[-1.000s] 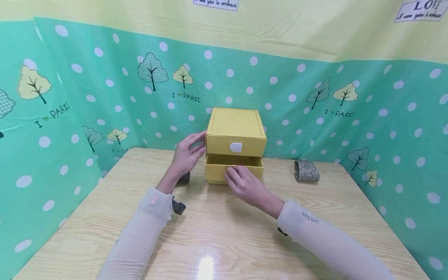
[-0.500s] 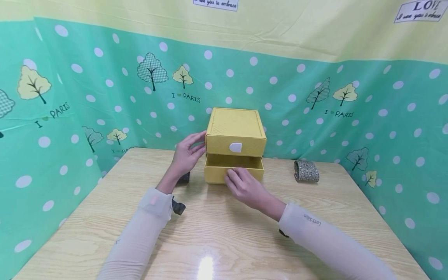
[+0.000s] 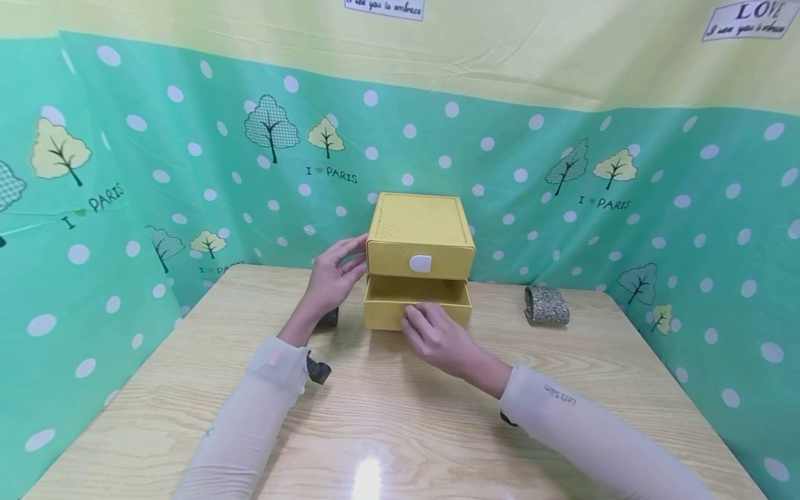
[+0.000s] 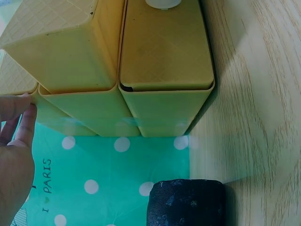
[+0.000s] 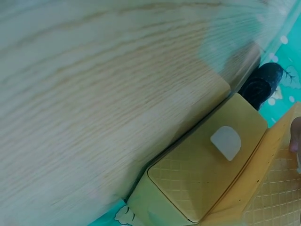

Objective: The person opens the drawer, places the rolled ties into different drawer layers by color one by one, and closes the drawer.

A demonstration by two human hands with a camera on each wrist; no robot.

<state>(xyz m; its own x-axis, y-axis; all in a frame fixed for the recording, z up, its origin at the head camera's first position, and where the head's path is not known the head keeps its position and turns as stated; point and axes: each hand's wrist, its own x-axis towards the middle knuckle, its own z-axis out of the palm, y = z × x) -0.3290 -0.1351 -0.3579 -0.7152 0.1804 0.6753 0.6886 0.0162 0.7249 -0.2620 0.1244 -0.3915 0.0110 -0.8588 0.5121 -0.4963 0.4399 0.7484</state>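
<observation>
A yellow three-tier drawer unit (image 3: 420, 222) stands at the back of the table. Its middle drawer (image 3: 387, 312) is pulled partly out; the top drawer and, in the left wrist view, the bottom drawer (image 4: 167, 47) are in. My left hand (image 3: 334, 276) rests extended fingers against the unit's upper left side. At the middle drawer's front, my right hand (image 3: 437, 337) curls its fingers around the white pull tab (image 5: 299, 162), mostly hidden by them. Only a fingertip of that hand shows in the right wrist view.
A dark rolled item (image 4: 188, 205) lies left of the unit, partly behind my left wrist in the head view. To the right sits a grey speckled roll (image 3: 546, 305). A green and yellow curtain (image 3: 500, 132) hangs behind the wooden table (image 3: 350, 417).
The middle drawer has slid a little farther out toward me, together with my right hand. My left hand has stayed in place on the unit's side.
</observation>
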